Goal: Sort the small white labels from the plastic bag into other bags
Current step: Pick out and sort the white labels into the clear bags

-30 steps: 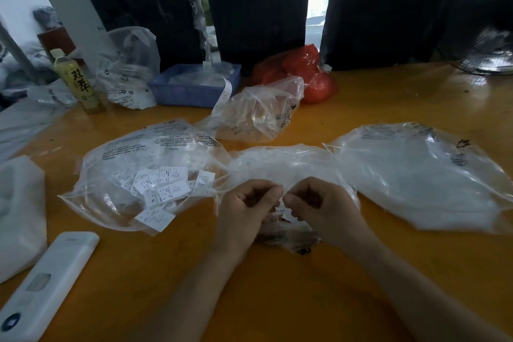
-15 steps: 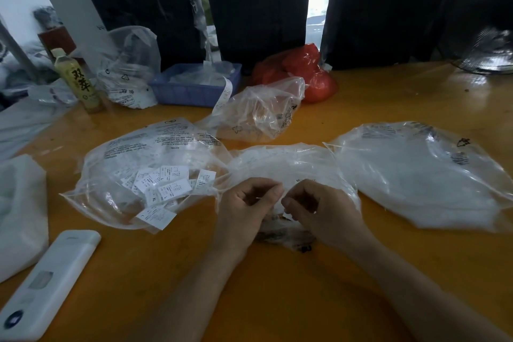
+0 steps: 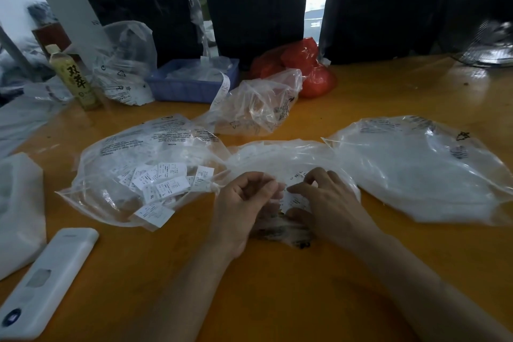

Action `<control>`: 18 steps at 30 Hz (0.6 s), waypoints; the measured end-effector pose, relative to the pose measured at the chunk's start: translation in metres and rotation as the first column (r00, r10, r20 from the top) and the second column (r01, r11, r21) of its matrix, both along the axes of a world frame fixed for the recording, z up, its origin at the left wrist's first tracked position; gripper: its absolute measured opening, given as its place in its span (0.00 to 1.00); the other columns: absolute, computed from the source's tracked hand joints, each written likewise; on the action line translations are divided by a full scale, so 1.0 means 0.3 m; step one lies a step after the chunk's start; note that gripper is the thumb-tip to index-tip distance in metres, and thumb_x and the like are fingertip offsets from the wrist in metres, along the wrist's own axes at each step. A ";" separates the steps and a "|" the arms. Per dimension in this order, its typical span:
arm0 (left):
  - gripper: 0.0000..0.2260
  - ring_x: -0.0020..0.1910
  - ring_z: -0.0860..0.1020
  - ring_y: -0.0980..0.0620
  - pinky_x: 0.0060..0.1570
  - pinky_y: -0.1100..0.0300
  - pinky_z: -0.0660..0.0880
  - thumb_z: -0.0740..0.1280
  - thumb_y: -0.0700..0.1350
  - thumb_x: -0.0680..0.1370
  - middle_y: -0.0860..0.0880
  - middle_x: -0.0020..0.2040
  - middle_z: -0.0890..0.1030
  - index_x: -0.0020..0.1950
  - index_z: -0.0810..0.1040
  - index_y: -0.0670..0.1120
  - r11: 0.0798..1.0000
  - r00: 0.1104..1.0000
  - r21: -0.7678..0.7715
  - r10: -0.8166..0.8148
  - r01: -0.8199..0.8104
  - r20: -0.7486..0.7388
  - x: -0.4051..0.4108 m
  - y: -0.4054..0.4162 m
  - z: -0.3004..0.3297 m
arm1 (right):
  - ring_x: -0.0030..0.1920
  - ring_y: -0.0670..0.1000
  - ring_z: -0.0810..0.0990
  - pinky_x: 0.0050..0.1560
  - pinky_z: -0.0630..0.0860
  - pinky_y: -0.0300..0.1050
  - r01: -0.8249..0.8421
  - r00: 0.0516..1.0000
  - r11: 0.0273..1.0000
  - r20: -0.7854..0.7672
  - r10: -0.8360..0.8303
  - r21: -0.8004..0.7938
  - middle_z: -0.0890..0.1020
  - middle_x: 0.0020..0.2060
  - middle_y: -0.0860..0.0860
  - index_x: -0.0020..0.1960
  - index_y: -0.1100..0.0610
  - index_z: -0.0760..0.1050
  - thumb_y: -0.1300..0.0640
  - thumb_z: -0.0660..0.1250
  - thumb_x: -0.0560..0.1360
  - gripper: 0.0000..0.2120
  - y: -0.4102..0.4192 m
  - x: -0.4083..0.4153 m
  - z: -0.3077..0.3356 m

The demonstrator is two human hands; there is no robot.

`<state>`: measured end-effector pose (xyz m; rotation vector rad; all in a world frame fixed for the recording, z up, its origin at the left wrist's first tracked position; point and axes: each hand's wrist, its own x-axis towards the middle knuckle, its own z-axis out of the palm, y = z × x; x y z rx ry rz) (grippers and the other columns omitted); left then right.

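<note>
Both hands meet at the middle of the orange desk (image 3: 277, 300) over a crumpled clear plastic bag (image 3: 280, 158). The left hand (image 3: 244, 203) has its fingers curled in, pinching at the white labels (image 3: 294, 200) between the two hands, while the right hand (image 3: 324, 203) holds the same small bunch with thumb below and fingers bent over the top. Letters such as XS show on the slips by the right fingertips. Just to the left lies a printed clear bag (image 3: 138, 164) with a loose heap of sorted labels (image 3: 163, 183) marked L and XL showing through it. To the right sits a wide bag (image 3: 422, 169) that looks milky white. Behind the middle one stands a puffed clear bag (image 3: 258, 105), then a red bag (image 3: 305, 66) and a blue tray (image 3: 191, 83). A drink bottle (image 3: 73, 78) stands at far left, and a white flat device (image 3: 47, 277) lies near the front left edge.
</note>
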<state>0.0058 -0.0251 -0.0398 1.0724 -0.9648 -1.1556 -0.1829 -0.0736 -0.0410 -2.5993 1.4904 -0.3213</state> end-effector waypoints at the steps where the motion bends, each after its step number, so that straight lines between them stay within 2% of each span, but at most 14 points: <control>1: 0.05 0.50 0.88 0.46 0.46 0.55 0.85 0.77 0.47 0.73 0.43 0.50 0.89 0.49 0.87 0.53 1.000 1.000 0.007 -0.007 0.006 0.014 0.001 0.001 0.001 | 0.67 0.53 0.67 0.67 0.70 0.51 -0.012 1.000 1.000 -0.019 0.012 0.002 0.69 0.67 0.49 0.73 0.41 0.70 0.35 0.66 0.77 0.26 -0.002 -0.001 -0.002; 7: 0.09 0.52 0.88 0.47 0.34 0.58 0.83 0.78 0.49 0.71 0.45 0.51 0.89 0.51 0.89 0.53 0.996 0.999 0.091 -0.027 0.024 0.038 0.002 0.007 0.002 | 0.65 0.52 0.70 0.58 0.72 0.48 -0.030 0.999 1.000 0.038 0.030 -0.002 0.69 0.65 0.47 0.60 0.42 0.76 0.41 0.68 0.79 0.11 -0.009 0.013 -0.020; 9: 0.09 0.52 0.88 0.48 0.31 0.61 0.81 0.77 0.49 0.72 0.46 0.51 0.89 0.52 0.89 0.53 0.995 0.998 0.096 -0.032 0.027 0.055 0.005 0.009 0.002 | 0.62 0.49 0.72 0.55 0.72 0.44 -0.029 0.987 1.000 0.156 0.027 0.009 0.71 0.63 0.46 0.55 0.43 0.76 0.42 0.69 0.78 0.09 -0.010 0.018 -0.017; 12: 0.09 0.51 0.88 0.48 0.26 0.63 0.78 0.76 0.49 0.73 0.47 0.52 0.89 0.53 0.89 0.52 0.996 0.998 0.081 -0.031 0.027 0.051 0.013 0.010 0.007 | 0.46 0.43 0.76 0.44 0.71 0.37 -0.013 0.914 1.000 0.405 0.007 0.014 0.77 0.51 0.42 0.45 0.45 0.73 0.43 0.72 0.76 0.10 -0.003 0.017 -0.004; 14: 0.09 0.50 0.88 0.48 0.25 0.63 0.77 0.76 0.47 0.74 0.47 0.52 0.89 0.53 0.89 0.52 0.997 0.999 0.077 -0.030 0.026 0.040 0.018 0.011 0.011 | 0.39 0.41 0.77 0.37 0.73 0.38 0.051 0.861 0.998 0.505 -0.064 0.039 0.79 0.42 0.40 0.44 0.47 0.73 0.40 0.69 0.77 0.12 0.005 0.013 0.006; 16: 0.08 0.51 0.88 0.48 0.29 0.63 0.80 0.76 0.45 0.73 0.46 0.52 0.89 0.51 0.90 0.51 0.997 0.999 0.070 -0.032 0.031 0.006 0.017 0.010 0.015 | 0.36 0.42 0.79 0.34 0.75 0.40 0.106 0.778 0.990 0.612 -0.143 0.095 0.81 0.37 0.43 0.46 0.47 0.73 0.35 0.64 0.76 0.15 0.013 0.011 0.021; 18: 0.08 0.52 0.88 0.46 0.37 0.62 0.83 0.76 0.44 0.73 0.44 0.52 0.89 0.50 0.90 0.48 0.998 0.999 0.062 -0.028 0.030 -0.037 0.009 0.007 0.018 | 0.36 0.41 0.82 0.35 0.79 0.43 0.105 0.669 0.975 0.712 -0.214 0.194 0.85 0.38 0.44 0.47 0.46 0.72 0.33 0.61 0.75 0.17 0.019 0.009 0.040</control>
